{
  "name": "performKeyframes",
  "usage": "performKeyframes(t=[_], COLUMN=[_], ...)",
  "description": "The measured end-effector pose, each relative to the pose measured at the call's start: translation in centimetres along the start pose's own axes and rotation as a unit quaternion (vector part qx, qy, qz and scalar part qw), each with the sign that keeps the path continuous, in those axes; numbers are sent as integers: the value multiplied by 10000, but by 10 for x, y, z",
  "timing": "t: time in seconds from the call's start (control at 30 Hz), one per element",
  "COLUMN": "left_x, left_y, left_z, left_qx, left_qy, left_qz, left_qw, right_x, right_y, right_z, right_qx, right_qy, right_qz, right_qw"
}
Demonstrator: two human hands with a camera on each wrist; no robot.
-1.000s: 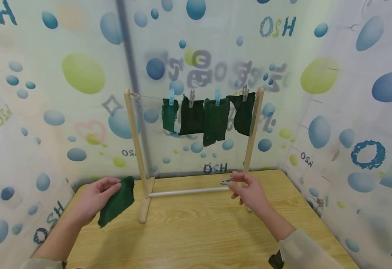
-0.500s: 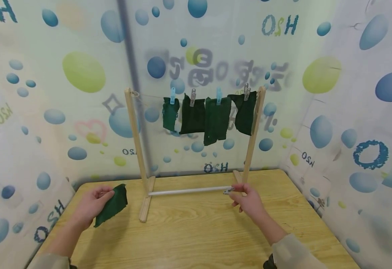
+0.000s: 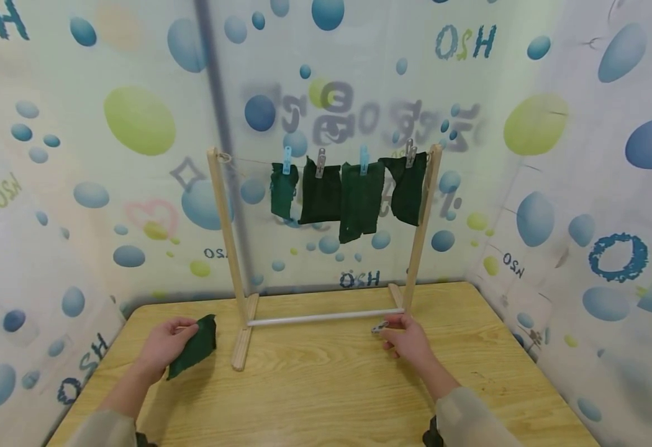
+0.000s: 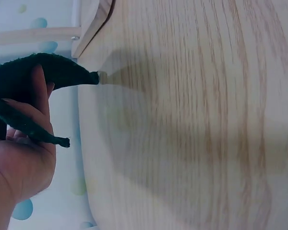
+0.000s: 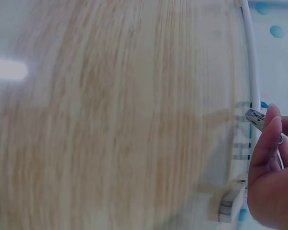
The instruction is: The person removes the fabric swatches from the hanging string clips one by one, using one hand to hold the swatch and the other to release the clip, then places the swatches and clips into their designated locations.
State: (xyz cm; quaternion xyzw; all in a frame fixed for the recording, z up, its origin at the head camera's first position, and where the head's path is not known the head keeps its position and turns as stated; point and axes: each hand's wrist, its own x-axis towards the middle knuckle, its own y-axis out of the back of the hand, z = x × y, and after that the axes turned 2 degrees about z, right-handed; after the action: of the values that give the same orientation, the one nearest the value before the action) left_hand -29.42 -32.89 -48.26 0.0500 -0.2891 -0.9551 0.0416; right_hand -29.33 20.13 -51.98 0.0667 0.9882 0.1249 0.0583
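A dark green cloth (image 3: 194, 347) hangs from my left hand (image 3: 164, 347), pinched between thumb and fingers above the left side of the table. In the left wrist view the cloth (image 4: 48, 72) drapes in a fold around the fingers. My right hand (image 3: 407, 341) pinches a grey clothespin (image 3: 379, 326) close to the right end of the white crossbar. The clothespin (image 5: 256, 117) sticks out past the fingertips in the right wrist view. Several green cloths, one of them a long cloth (image 3: 361, 202), hang from a string, held by blue and grey clothespins, including a blue clothespin (image 3: 364, 160).
A wooden rack with a left post (image 3: 226, 230), a right post (image 3: 421, 248) and a white crossbar (image 3: 326, 317) stands at the back of the wooden table (image 3: 303, 385). A bubble-printed curtain (image 3: 136, 180) surrounds the table on the back and sides.
My right hand with the clothespin has lowered from in front of the right post to beside the crossbar. The left hand with the cloth has dropped slightly. The hanging cloths stay put.
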Motion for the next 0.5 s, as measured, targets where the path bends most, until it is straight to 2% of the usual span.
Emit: performKeyframes(t=[0.2,0.37,0.5], left_x=[3,3,2], left_y=[-3,2,7], left_z=[-8,-26,-38], left_qx=[68,317,335], left_qy=[82,209,342], left_qz=[-53,-48,22], left_qw=[9999,9993,9988], right_x=[4,6,8], right_y=[-6,-9,-11], right_z=[7,16,20], right_qx=[62,98,41], right_qy=[-14,-66,-102], right_qz=[1,24,31], right_qw=[10000,9999,9999])
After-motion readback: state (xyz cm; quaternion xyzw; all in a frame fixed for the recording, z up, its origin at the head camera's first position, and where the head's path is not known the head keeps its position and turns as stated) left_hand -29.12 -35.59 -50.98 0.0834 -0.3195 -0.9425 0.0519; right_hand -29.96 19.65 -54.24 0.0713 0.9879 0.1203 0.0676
